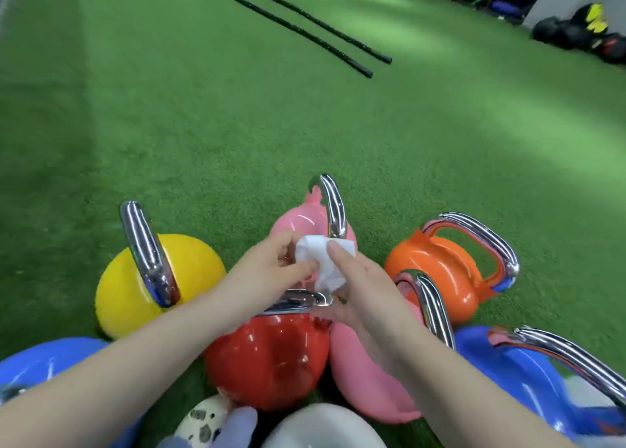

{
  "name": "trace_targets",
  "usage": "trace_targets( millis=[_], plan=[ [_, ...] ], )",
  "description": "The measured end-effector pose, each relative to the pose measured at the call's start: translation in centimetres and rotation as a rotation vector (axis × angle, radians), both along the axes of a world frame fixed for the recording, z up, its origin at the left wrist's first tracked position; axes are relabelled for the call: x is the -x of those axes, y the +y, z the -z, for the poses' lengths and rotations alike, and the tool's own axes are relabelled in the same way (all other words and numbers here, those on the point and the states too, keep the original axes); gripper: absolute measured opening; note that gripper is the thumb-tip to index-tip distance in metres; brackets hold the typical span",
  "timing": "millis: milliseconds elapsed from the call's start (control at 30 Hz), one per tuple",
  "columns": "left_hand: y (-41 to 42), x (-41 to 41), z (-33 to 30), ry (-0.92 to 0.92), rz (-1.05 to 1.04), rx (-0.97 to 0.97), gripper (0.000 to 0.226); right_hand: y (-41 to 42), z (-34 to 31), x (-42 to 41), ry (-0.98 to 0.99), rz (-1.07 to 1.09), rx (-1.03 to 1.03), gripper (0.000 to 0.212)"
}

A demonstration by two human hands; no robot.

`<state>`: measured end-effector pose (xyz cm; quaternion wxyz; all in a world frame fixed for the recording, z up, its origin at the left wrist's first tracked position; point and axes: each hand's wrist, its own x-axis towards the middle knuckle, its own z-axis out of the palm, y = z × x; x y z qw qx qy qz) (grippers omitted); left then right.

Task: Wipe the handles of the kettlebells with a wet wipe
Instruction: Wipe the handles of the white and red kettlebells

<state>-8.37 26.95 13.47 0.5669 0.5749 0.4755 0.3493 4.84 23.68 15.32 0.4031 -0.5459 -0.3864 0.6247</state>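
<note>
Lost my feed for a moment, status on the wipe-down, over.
Left hand and right hand both pinching the wet wipe. Held above the red kettlebell, its handle untouched. Nothing blocking.

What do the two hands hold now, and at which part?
Both hold the wipe. The left hand pinches its left edge, and the right hand grips its right side, thumb on top. Neither grips a kettlebell handle.

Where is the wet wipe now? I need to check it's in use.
In the head view the wet wipe is center frame, pinched between the left hand and right hand, above the red kettlebell's handle.
</note>
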Motion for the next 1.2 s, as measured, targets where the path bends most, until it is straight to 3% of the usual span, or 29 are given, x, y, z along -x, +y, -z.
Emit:
trace_targets(
  millis=[200, 333, 500, 800, 933, 1067, 1200],
  plan=[
    [-0.1, 2.2, 2.5, -0.359, -0.15, 0.113, 0.01, -0.6, 2.5, 1.5, -0.003, 0.061, 0.018, 0.024],
    [-0.7, 2.7, 2.9, -0.428, -0.242, -0.002, 0.016, -1.1, 2.7, 1.5, 0.054, 0.147, -0.032, 0.02],
    [-1.2, 4.1, 3.3, -0.298, -0.268, -0.158, 0.032, -1.0, 3.4, 1.6, -0.026, 0.298, -0.109, 0.009],
    [-2.0, 5.5, 4.1, -0.049, -0.375, -0.428, 0.041, -0.8, 3.6, 1.6, 0.052, 0.312, -0.125, 0.017],
    [-2.4, 5.5, 4.1, -0.007, -0.39, -0.429, 0.035, -0.4, 3.6, 1.8, -0.087, 0.27, -0.176, 0.017],
    [-3.2, 5.8, 4.1, 0.103, -0.394, -0.548, 0.033, 0.5, 2.8, 1.3, -0.228, 0.243, -0.201, 0.019],
    [-3.4, 5.7, 4.1, 0.243, -0.448, -0.654, 0.043, 0.8, 3.1, 1.4, -0.075, 0.341, -0.067, 0.017]
  ],
)
